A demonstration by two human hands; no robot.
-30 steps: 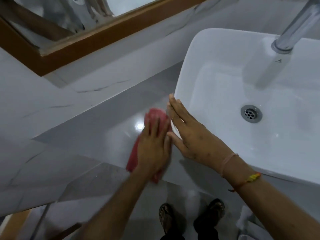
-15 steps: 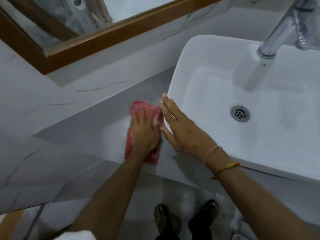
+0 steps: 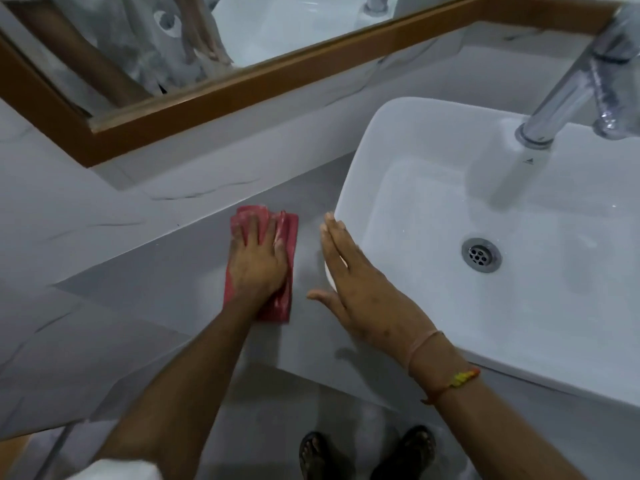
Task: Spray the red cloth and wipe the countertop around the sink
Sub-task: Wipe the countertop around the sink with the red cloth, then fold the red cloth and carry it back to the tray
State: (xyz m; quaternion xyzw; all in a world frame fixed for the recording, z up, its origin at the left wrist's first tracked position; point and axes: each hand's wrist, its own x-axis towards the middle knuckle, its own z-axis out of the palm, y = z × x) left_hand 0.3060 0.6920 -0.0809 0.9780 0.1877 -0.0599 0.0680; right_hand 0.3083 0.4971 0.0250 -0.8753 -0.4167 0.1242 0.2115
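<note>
The folded red cloth [image 3: 290, 237] lies flat on the grey countertop [image 3: 166, 271], left of the white sink [image 3: 415, 161]. My left hand [image 3: 258, 265] presses down on the cloth with the fingers spread and pointing toward the back wall. My right hand [image 3: 360, 292] rests flat against the sink's left outer wall, fingers straight and together, holding nothing. No spray bottle is in view.
A chrome tap [image 3: 568, 95] leans over the sink from the upper right, above the drain [image 3: 481, 255]. A wood-framed mirror [image 3: 242, 81] hangs on the marble wall behind. My sandalled feet [image 3: 367, 452] stand on the floor below the counter's front edge.
My left hand has slid the red cloth away from the sink, to the left and toward the back wall. A gap has opened between my two hands. My right hand stays on the sink.
</note>
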